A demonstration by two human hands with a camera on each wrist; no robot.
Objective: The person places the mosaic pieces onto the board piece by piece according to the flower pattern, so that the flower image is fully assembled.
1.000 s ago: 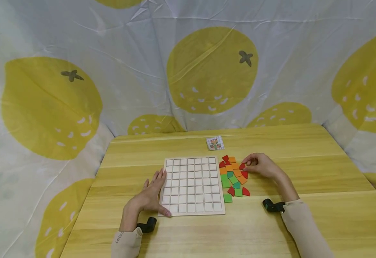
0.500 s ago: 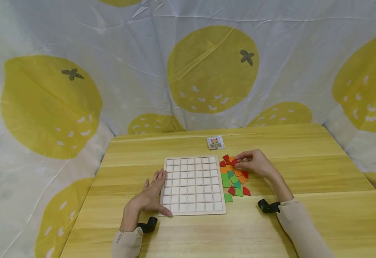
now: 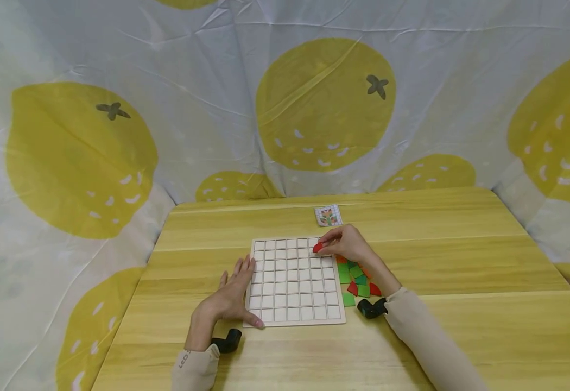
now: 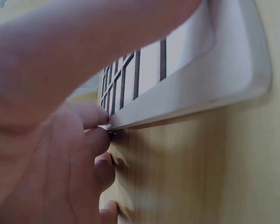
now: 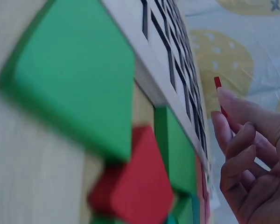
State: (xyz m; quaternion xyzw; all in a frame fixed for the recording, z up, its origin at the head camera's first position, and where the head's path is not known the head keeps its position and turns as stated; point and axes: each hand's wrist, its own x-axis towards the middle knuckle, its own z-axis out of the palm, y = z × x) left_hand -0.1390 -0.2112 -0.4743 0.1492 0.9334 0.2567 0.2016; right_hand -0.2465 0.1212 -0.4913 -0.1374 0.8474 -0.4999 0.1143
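A pale wooden board (image 3: 292, 288) with a grid of square cells lies flat on the table. My left hand (image 3: 231, 296) rests along its left side, thumb at the near corner; the left wrist view shows fingertips (image 4: 97, 114) touching the board's edge. Over the board's far right part, my right hand (image 3: 347, 244) pinches a red quarter-circle tile (image 3: 317, 248) between thumb and fingertips. In the right wrist view the same red tile (image 5: 218, 83) appears edge-on, above the board. Green, teal, orange and red tiles (image 3: 344, 272) lie along the board's right side, partly hidden by my right hand.
Beyond the board lies a small card (image 3: 328, 215) with a flower pattern on a grid. Black devices (image 3: 372, 308) are strapped at both wrists. A lemon-print curtain (image 3: 324, 108) hangs behind the wooden table (image 3: 441, 239).
My right hand has lifted the red quarter-circle tile from the pile and carried it left, over the board. The left hand stays at the board's left side.
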